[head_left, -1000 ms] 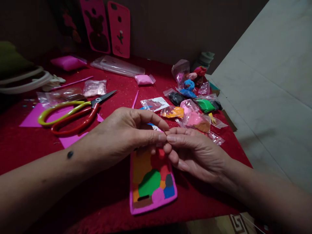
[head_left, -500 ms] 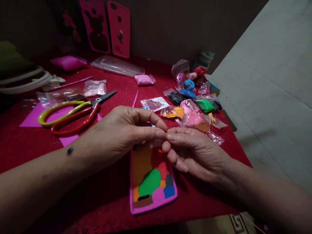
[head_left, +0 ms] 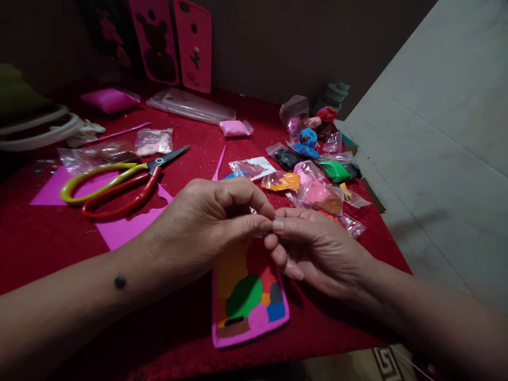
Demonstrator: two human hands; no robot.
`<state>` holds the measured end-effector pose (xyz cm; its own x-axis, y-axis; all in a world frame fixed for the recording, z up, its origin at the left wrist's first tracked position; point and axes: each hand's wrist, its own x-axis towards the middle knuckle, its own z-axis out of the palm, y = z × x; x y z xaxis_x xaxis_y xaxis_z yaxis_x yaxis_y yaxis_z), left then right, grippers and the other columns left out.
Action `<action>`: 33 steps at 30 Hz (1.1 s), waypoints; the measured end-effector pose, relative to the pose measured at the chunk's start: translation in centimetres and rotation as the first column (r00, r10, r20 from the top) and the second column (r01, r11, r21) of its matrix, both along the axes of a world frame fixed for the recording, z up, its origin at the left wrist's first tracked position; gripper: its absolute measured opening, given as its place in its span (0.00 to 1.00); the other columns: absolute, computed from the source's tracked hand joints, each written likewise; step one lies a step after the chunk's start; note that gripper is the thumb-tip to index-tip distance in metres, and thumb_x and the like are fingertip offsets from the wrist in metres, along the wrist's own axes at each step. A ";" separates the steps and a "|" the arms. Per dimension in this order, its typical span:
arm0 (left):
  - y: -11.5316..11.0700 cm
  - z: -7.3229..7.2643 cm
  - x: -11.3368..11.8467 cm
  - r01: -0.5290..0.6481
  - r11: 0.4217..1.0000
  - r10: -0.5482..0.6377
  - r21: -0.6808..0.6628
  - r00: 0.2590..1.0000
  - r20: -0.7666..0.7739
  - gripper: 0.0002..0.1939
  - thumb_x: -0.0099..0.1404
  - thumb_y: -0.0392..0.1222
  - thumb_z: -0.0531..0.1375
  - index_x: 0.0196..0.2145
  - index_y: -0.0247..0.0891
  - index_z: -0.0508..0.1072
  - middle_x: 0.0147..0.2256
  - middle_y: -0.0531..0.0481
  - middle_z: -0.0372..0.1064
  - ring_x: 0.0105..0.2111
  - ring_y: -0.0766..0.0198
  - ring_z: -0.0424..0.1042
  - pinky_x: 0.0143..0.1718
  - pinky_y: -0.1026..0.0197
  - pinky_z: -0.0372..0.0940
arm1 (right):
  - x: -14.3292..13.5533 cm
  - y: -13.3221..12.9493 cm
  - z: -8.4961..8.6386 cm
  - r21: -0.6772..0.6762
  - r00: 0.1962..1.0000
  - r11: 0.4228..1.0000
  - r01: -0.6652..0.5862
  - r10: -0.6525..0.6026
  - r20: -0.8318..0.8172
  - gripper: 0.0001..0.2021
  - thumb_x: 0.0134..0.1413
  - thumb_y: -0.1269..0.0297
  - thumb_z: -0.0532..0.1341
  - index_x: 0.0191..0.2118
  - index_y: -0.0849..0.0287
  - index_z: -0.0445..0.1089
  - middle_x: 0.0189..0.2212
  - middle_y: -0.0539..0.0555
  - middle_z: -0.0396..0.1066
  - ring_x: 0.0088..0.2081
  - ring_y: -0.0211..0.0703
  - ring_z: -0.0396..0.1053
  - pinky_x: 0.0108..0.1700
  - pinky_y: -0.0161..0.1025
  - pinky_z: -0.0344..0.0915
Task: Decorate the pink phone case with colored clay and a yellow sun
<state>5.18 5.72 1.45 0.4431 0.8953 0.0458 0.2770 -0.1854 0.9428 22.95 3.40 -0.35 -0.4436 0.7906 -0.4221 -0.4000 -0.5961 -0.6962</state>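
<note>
Above a phone case [head_left: 244, 297] with a pink rim and patches of green, red, orange, blue and brown, my two hands meet fingertip to fingertip. My left hand [head_left: 222, 217] is pinched, thumb against index finger. The thumb and index finger of my right hand [head_left: 317, 241] are pressed together beside it. Anything held between the fingertips is too small or hidden to name. The case lies on a red cloth, and its upper part is covered by my hands.
Yellow and red-handled scissors [head_left: 127, 185] rest on a pink sheet [head_left: 130, 230] at the left. Bags of coloured clay [head_left: 317, 193] lie to the right. Decorated pink cases [head_left: 194, 47] stand at the back, near clear cases [head_left: 190, 106].
My left hand and wrist have shifted slightly down and right, uncovering more of the pink sheet and thin pink tool. My right hand has barely moved; the fingertips still meet.
</note>
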 end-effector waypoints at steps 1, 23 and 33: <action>0.0 0.0 0.0 0.004 1.000 -0.004 0.014 1.000 -0.004 0.03 0.58 0.36 0.63 0.29 0.38 0.78 0.29 0.53 0.77 0.30 0.65 0.75 0.33 0.67 0.67 | 0.0 0.0 0.0 0.002 1.000 1.000 -0.004 0.004 -0.001 0.02 0.49 0.73 0.64 0.28 0.65 0.71 0.22 0.51 0.74 0.18 0.31 0.68 0.16 0.25 0.61; 0.2 0.1 0.2 0.036 0.993 -0.035 -0.116 0.999 0.012 0.05 0.57 0.40 0.63 0.31 0.38 0.77 0.27 0.51 0.78 0.28 0.61 0.76 0.28 0.66 0.69 | 0.3 0.1 0.1 0.019 0.998 1.000 0.008 -0.009 0.060 0.06 0.49 0.67 0.67 0.28 0.66 0.73 0.21 0.50 0.72 0.17 0.29 0.66 0.16 0.24 0.59; 0.1 0.3 0.0 0.001 0.997 -0.005 -0.073 0.998 -0.058 0.06 0.61 0.39 0.59 0.31 0.38 0.76 0.27 0.52 0.77 0.29 0.63 0.75 0.29 0.66 0.68 | 0.0 -0.2 0.3 0.025 0.996 0.999 0.037 -0.039 0.081 0.05 0.51 0.70 0.66 0.27 0.64 0.72 0.21 0.50 0.73 0.17 0.30 0.67 0.15 0.24 0.59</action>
